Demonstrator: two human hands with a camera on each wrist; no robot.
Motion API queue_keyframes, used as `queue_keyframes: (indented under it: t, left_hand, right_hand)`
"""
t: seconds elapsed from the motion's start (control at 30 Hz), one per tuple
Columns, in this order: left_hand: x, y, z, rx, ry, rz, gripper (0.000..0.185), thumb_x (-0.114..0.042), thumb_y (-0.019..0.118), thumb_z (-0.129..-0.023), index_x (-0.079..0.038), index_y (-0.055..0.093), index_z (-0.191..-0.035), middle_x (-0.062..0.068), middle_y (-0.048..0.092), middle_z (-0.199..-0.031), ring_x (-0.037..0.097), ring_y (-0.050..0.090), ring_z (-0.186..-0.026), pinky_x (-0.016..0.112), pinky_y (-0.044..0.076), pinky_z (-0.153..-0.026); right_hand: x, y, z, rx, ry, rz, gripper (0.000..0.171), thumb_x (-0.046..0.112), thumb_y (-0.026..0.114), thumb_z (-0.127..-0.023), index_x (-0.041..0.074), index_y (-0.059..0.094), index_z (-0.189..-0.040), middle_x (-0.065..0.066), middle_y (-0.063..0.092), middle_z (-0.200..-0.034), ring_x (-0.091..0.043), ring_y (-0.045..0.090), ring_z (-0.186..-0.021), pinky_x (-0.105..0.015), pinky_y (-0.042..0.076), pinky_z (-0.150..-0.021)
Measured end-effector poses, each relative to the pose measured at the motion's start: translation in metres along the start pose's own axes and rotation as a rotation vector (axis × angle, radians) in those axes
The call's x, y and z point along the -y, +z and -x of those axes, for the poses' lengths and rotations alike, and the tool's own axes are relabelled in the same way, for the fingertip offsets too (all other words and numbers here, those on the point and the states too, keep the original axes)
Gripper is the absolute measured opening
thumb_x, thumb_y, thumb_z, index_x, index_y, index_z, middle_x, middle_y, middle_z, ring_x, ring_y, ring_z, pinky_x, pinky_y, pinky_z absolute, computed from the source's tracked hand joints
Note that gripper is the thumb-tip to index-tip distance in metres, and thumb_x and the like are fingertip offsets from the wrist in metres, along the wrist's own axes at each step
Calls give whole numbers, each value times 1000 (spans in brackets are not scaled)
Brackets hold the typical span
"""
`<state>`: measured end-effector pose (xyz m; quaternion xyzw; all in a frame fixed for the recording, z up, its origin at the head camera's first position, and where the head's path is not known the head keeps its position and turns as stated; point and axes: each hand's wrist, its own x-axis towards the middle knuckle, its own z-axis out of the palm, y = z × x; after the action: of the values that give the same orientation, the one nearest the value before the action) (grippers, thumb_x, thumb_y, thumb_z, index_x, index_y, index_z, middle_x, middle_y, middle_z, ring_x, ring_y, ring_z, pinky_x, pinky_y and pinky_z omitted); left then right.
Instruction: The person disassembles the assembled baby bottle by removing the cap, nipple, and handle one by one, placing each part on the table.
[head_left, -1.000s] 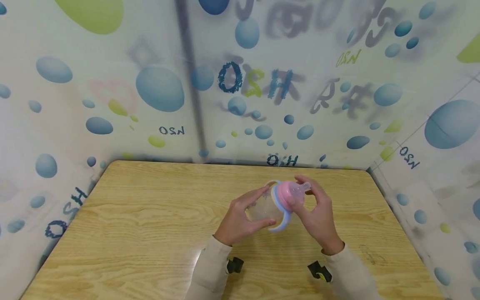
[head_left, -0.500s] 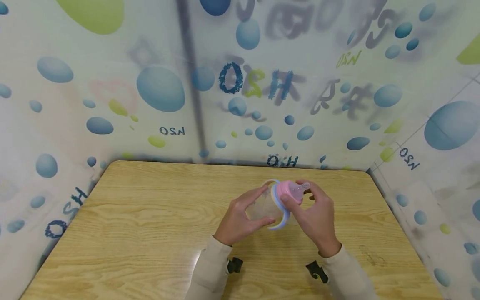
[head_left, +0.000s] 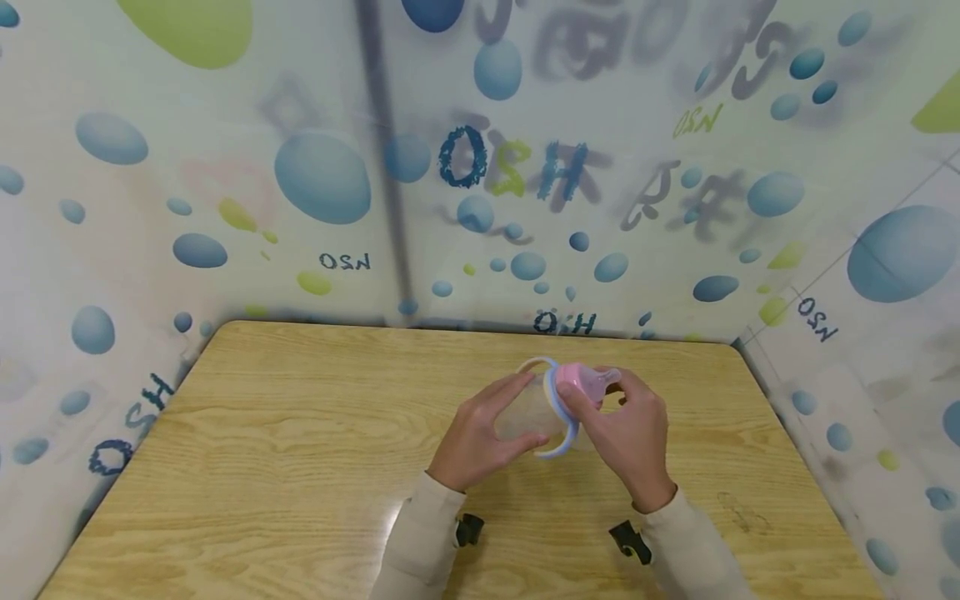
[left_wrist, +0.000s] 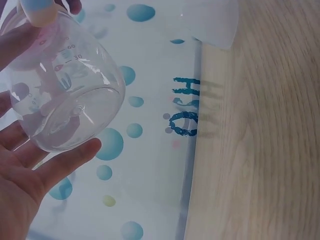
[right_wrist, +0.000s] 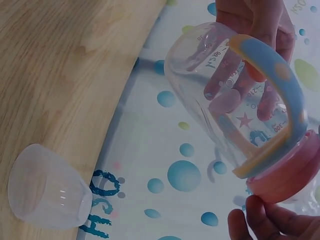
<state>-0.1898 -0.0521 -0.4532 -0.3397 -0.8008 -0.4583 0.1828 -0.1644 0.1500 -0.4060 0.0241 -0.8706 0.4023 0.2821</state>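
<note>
A clear baby bottle [head_left: 534, 407] with a pink collar [head_left: 573, 377], a see-through teat [head_left: 606, 379] and blue loop handles [head_left: 561, 437] is held tilted above the wooden table [head_left: 300, 433]. My left hand [head_left: 517, 421] grips its clear body, thumb below and fingers on top; the left wrist view shows the bottle's base [left_wrist: 65, 100] in that palm. My right hand [head_left: 587, 389] pinches the pink collar [right_wrist: 290, 170], its fingertips [right_wrist: 257, 220] curled under the rim. The blue handle [right_wrist: 275, 75] arches over the body.
A clear dome cap [right_wrist: 45, 187] lies on the table near its far edge, also in the left wrist view as the cap [left_wrist: 207, 22]. Bubble-printed walls [head_left: 322, 175] enclose the table on three sides. Black wrist mounts [head_left: 468, 529] sit at my sleeves.
My right hand's fingers have crept a little left round the pink collar and cover more of it. The bottle and my left hand have stayed almost in place.
</note>
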Motion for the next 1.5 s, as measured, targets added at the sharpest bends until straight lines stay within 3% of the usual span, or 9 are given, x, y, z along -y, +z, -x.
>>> queue_keyframes:
  t: [0.13,0.37,0.8,1.23,1.5]
  left_hand:
    - [0,1,0,-1,9,-5,72,-30,86,-80,-9,55,-141,10,57,-141,23,57,-126,39,53,-94]
    - [1,0,0,5,-1,8,72,-30,86,-80,-9,55,-142,8,57,-141,21,56,-126,39,53,-95]
    - [0,0,0,3,-7,56,72,-29,86,-79,-11,55,-142,7,58,-140,19,55,-128,38,50,-99]
    - [-3,0,-2,4,4,80,73,-26,87,-79,-8,55,-142,7,58,-140,19,55,-128,38,49,-101]
    - [-2,0,-2,3,18,86,73,-26,87,-78,-6,55,-141,8,58,-139,20,55,-129,37,47,-103]
  right_hand:
    - [-1,1,0,12,15,-9,39,30,87,-75,3,74,-99,-9,73,-98,-20,62,-79,-29,47,-59]
    - [-1,0,-2,67,11,-106,39,23,87,-76,3,73,-107,-9,72,-105,-18,59,-88,-35,44,-73]
    - [0,-8,-2,137,-52,-191,41,11,83,-80,5,70,-118,-5,66,-108,-14,55,-87,-23,47,-75]
    - [3,-13,-3,123,-103,-236,48,3,80,-79,2,67,-124,-9,64,-112,-8,56,-93,-17,45,-81]
    - [0,-21,-7,74,-39,-267,42,0,78,-82,-1,67,-123,-10,64,-114,-9,56,-96,-15,45,-80]
